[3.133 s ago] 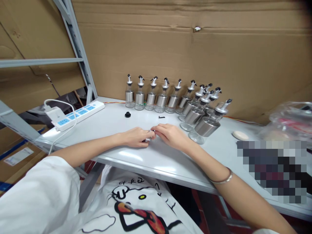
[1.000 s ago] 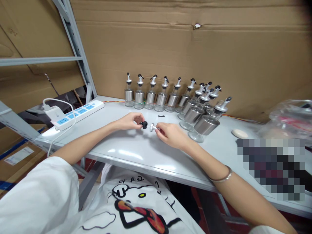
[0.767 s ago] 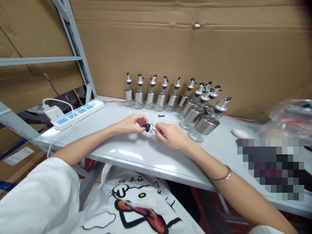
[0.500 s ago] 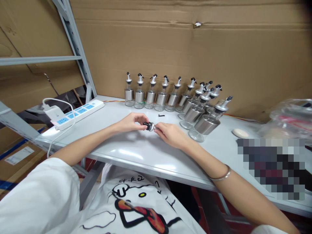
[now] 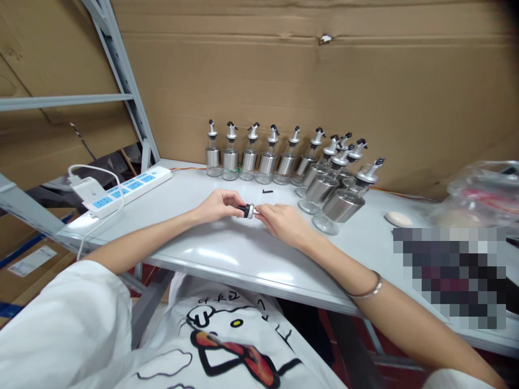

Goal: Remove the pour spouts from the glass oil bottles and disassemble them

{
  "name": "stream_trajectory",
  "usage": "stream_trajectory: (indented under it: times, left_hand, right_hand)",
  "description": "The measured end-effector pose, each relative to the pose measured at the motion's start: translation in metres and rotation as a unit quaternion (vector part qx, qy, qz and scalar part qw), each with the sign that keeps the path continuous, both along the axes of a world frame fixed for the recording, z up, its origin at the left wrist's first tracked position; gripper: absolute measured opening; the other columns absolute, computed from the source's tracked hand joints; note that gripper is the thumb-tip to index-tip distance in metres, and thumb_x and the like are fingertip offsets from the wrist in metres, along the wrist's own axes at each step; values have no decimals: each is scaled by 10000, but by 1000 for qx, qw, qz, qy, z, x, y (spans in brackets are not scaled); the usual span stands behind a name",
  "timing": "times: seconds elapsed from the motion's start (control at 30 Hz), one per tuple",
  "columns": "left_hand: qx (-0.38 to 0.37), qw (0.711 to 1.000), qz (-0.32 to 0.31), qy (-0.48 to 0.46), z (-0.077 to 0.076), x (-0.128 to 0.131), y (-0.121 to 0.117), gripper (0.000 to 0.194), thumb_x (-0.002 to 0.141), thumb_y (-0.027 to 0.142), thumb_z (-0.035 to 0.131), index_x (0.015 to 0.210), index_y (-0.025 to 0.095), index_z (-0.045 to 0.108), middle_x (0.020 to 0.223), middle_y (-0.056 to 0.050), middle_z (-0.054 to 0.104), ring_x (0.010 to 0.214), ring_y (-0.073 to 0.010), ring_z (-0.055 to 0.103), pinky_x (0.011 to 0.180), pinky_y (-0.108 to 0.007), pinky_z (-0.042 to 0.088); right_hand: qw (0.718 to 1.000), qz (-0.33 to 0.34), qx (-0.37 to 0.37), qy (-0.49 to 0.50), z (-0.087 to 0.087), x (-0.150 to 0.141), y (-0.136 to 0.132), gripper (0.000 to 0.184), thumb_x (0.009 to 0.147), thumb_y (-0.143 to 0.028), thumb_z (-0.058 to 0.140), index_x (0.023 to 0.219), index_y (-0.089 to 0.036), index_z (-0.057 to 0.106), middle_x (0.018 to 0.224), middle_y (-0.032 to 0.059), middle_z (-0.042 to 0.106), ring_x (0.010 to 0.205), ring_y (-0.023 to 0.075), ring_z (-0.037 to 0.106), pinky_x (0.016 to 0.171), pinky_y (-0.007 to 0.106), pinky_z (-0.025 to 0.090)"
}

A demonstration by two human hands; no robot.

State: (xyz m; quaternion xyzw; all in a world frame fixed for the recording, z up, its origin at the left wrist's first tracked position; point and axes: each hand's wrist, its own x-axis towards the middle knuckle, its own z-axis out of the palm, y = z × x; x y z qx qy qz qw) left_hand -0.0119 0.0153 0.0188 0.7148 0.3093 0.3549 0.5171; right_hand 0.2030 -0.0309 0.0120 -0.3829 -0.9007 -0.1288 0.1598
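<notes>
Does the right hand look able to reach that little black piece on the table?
Probably yes: nothing stands between the right hand and the small black piece beyond it, though that hand holds the silver spout.

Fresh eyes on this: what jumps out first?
Most likely the bottles, with steel sleeves and black-and-silver tops, lined up before the cardboard and curving nearer on the right. Next, at the table's middle, the left hand holds a black stopper against a silver spout in the right hand. A white power strip with blue sockets sits at the left end.
</notes>
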Motion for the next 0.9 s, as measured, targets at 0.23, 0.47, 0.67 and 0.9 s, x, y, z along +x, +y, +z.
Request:
stream_trajectory:
  times: [0.23, 0.47, 0.67, 0.9]
  left_hand:
    - [-10, 1000, 1, -14, 0, 3, -5, 275, 539, 229, 818, 716, 116, 641, 656, -5, 666, 619, -107, 600, 623, -230, 467]
    - [25, 999, -25, 3, 2, 1, -8, 275, 590, 287, 811, 736, 119, 649, 671, -24, 666, 638, -123, 606, 639, -251, 483]
    - [32, 998, -57, 5, 2, 0, -9, 288, 616, 335, 810, 731, 120, 656, 657, -25, 661, 627, -126, 610, 640, -255, 494]
    - [36, 997, -69, 14, -1, 1, -8, 341, 627, 394, 804, 761, 115, 661, 682, -33, 660, 630, -121, 600, 643, -254, 489]
  right_hand:
    - [999, -21, -12, -21, 4, -5, -7, 224, 997, -257, 373, 937, -139, 553, 760, 87, 673, 623, 181, 605, 557, 274, 277]
    - [998, -30, -56, 13, 6, -10, -11, 176, 986, -228, 388, 922, -152, 533, 753, 75, 666, 644, 177, 614, 563, 261, 288]
    - [997, -21, -77, 13, 8, -11, -15, 192, 984, -215, 373, 899, -150, 533, 750, 74, 664, 643, 169, 605, 565, 256, 284]
    - [994, -32, -105, 27, 9, -13, -16, 199, 979, -228, 375, 883, -148, 529, 695, 58, 638, 602, 161, 563, 561, 251, 279]
